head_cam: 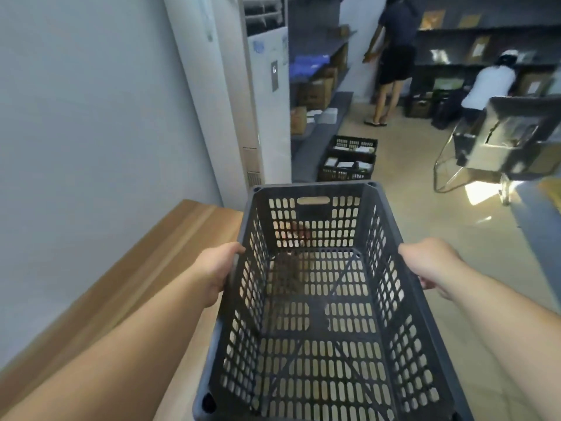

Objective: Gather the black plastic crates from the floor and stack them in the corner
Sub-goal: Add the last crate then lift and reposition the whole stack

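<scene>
Above tiled floor (425,238), crate (315,299) sits between left grip (212,275) and right grip (431,265)

Beyond my fingers (233,249), the pale tiled floor (403,208) carries two filled black crates (349,161) against the shelf base; a long cardboard box (145,268) lies left of them.

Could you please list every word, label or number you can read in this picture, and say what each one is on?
None can be read.
Stickers on the white cabinet: blurred.
Labels on the cardboard boxes on the shelves: too small and blurred.
The black crate held by both hands shows no text.
</scene>
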A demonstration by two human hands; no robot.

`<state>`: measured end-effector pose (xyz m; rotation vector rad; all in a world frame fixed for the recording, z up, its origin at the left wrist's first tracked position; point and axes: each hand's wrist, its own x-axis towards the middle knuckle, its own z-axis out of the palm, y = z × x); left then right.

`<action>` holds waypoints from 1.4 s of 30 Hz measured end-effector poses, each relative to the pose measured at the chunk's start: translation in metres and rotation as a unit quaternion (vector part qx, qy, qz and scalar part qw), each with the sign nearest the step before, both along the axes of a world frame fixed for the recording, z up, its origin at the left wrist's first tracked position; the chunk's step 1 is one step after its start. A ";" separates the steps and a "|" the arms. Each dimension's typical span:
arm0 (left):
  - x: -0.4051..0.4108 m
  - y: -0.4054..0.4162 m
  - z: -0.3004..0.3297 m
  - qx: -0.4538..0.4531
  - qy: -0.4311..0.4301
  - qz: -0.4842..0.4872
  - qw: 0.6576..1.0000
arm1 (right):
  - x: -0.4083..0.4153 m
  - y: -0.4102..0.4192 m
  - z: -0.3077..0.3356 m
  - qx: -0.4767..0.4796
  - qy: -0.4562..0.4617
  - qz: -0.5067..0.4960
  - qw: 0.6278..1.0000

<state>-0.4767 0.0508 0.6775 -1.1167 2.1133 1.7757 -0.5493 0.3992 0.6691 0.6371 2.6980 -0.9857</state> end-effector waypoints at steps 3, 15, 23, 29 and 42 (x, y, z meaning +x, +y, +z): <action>0.040 -0.032 0.012 -0.001 0.006 0.047 0.999 | 0.007 -0.038 0.016 -0.024 0.010 0.046 0.999; 0.257 -0.167 0.044 -0.006 0.024 0.201 0.979 | 0.121 -0.228 0.050 -0.056 -0.007 0.207 0.977; 0.407 -0.224 0.066 -0.026 0.005 0.294 0.955 | 0.223 -0.338 0.064 -0.073 -0.014 0.335 0.939; 0.506 -0.241 0.072 -0.054 -0.022 0.381 0.923 | 0.287 -0.396 0.073 -0.129 -0.043 0.435 0.890; 0.708 -0.206 0.097 -0.090 0.015 0.570 0.816 | 0.434 -0.480 0.112 -0.155 -0.072 0.618 0.767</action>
